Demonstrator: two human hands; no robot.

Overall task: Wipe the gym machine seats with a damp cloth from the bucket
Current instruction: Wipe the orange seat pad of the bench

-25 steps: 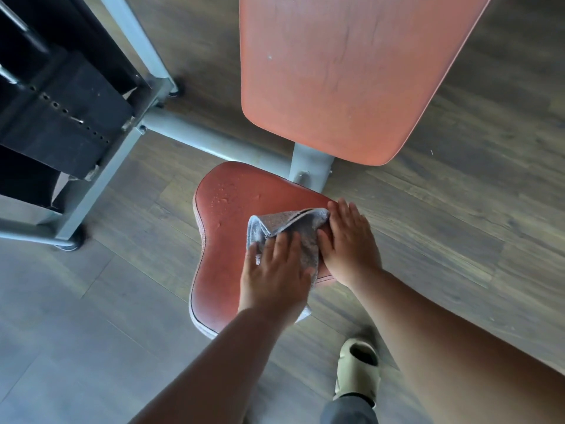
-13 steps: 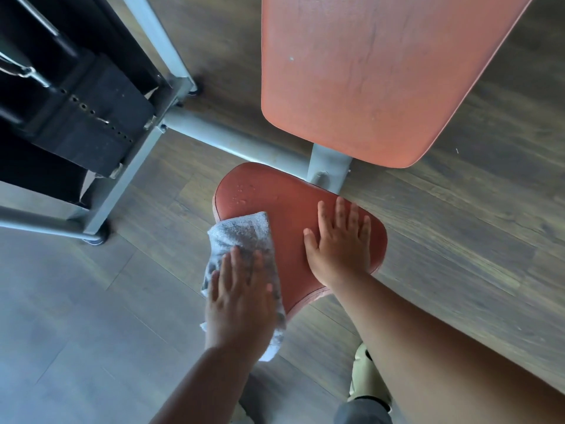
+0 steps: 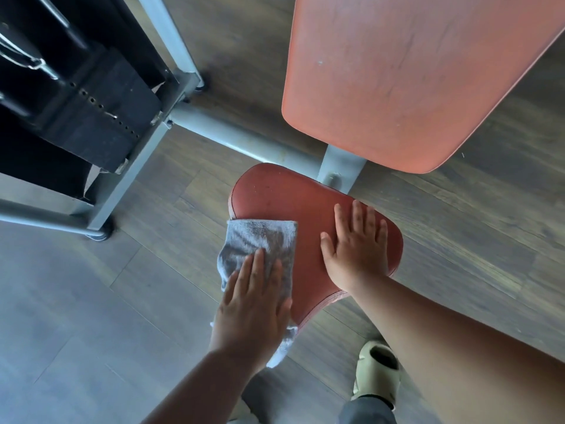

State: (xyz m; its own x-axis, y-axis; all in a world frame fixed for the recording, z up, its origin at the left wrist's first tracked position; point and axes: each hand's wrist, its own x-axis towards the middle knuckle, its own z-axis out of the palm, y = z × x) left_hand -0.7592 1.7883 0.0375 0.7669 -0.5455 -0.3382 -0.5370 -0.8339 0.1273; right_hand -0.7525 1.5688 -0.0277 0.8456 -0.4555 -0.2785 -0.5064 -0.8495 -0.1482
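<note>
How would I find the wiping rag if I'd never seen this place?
Find the big orange backrest; below it sits the smaller red seat. On that seat's left edge, under the flat left hand, lies the cloth, the only grey, fuzzy thing there.

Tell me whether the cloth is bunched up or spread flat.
Spread flat. The grey cloth lies open over the seat's left edge, pressed under the left hand's straight fingers; its near corner hangs off the seat.

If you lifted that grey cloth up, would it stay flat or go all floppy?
Probably floppy: the grey cloth already droops over the seat edge and hangs below the left hand. It looks thin, so likely light, perhaps a bit heavier if damp.
</note>
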